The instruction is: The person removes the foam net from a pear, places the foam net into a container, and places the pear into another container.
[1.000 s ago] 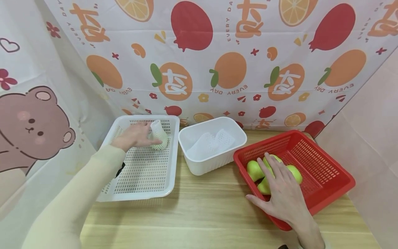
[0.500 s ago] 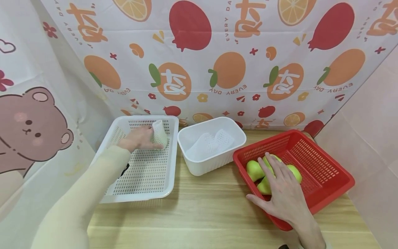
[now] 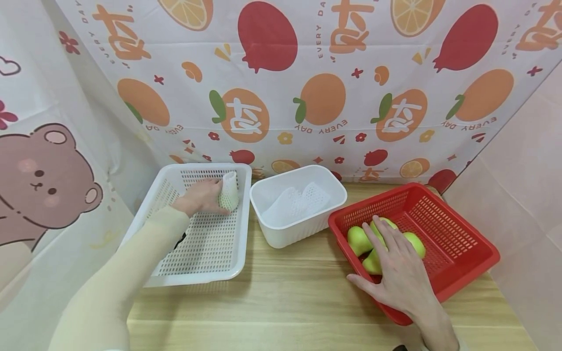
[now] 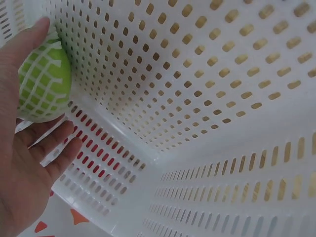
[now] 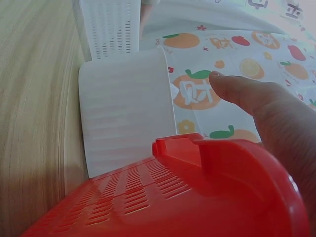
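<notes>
A green pear in a white foam net (image 3: 229, 192) stands near the right wall of the white basket (image 3: 239, 253). My left hand (image 3: 204, 196) is beside it. In the left wrist view the thumb lies against the netted pear (image 4: 47, 81), while the loosely bent fingers (image 4: 64, 153) show a gap from it. My right hand (image 3: 401, 270) spreads over the near left corner of the red basket (image 3: 474, 253), above several green pears (image 3: 358, 240) that it partly hides. In the right wrist view its thumb (image 5: 247, 91) is straight, and no pear is visible there.
Between the baskets stands a white tub (image 3: 298, 229) with white foam nets (image 3: 298, 202) inside. All of these sit on a wooden table (image 3: 281, 292). A fruit-print curtain (image 3: 281, 97) hangs close behind, and a bear-print curtain (image 3: 44, 175) hangs at the left.
My left hand has moved a little right against the netted pear. The pear has shifted slightly right and looks more upright. My right hand has stayed over the red basket.
</notes>
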The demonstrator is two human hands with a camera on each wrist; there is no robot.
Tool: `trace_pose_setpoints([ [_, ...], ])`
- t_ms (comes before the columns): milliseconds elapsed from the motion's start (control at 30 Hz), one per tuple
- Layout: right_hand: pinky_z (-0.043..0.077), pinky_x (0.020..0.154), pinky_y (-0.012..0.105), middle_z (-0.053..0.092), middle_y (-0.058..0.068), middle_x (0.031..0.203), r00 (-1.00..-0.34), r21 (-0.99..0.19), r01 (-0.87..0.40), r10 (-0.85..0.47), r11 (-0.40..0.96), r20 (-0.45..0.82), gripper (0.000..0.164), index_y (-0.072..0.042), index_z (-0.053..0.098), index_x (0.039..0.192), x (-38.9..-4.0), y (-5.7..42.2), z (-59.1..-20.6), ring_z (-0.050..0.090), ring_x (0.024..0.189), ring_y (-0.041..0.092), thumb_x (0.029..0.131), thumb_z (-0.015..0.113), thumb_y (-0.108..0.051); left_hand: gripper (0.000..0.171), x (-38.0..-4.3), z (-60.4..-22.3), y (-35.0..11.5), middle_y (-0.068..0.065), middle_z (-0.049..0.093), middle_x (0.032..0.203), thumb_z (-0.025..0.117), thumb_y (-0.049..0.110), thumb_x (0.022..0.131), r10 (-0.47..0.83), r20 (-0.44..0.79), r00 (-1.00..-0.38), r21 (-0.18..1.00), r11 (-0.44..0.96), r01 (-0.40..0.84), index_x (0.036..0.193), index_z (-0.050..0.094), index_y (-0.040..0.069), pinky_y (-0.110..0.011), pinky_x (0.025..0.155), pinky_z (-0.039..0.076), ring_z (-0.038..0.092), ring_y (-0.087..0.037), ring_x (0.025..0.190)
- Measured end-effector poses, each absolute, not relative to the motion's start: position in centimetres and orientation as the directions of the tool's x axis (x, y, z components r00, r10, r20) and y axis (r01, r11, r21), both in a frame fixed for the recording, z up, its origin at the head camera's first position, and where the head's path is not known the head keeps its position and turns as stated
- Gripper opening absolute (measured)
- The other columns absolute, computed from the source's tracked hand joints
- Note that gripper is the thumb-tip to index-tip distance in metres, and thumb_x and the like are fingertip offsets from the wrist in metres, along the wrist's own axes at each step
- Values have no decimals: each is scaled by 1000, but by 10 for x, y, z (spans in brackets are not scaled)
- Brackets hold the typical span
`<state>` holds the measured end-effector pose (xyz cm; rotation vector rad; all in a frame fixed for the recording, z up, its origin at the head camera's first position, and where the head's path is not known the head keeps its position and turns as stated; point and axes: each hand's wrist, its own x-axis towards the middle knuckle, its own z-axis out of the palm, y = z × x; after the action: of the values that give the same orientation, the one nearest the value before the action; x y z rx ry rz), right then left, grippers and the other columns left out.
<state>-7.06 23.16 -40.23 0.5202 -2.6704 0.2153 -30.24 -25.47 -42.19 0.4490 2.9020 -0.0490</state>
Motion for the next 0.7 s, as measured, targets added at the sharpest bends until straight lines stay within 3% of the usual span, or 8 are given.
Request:
trace_pose_setpoints([
  [333, 48, 113, 65, 45, 15, 164, -850, -73, -383, -320, 921, 418, 113, -17, 45, 159, -71, 231, -402, 43, 149, 38, 68, 85, -69, 111, -301, -422, -253, -31, 45, 160, 83, 55, 80, 335, -167, -927, -34, 938, 345, 160, 35, -5, -66, 122, 37, 44, -51, 148],
  [700, 47, 114, 65, 45, 14, 165, -852, -80, -381, -316, 921, 417, 113, -19, 44, 160, -70, 231, -402, 43, 150, 37, 68, 85, -69, 111, -294, -405, -258, -32, 48, 156, 83, 54, 76, 329, -125, -936, 10, 944, 330, 159, 36, -4, -67, 118, 42, 47, -50, 144],
])
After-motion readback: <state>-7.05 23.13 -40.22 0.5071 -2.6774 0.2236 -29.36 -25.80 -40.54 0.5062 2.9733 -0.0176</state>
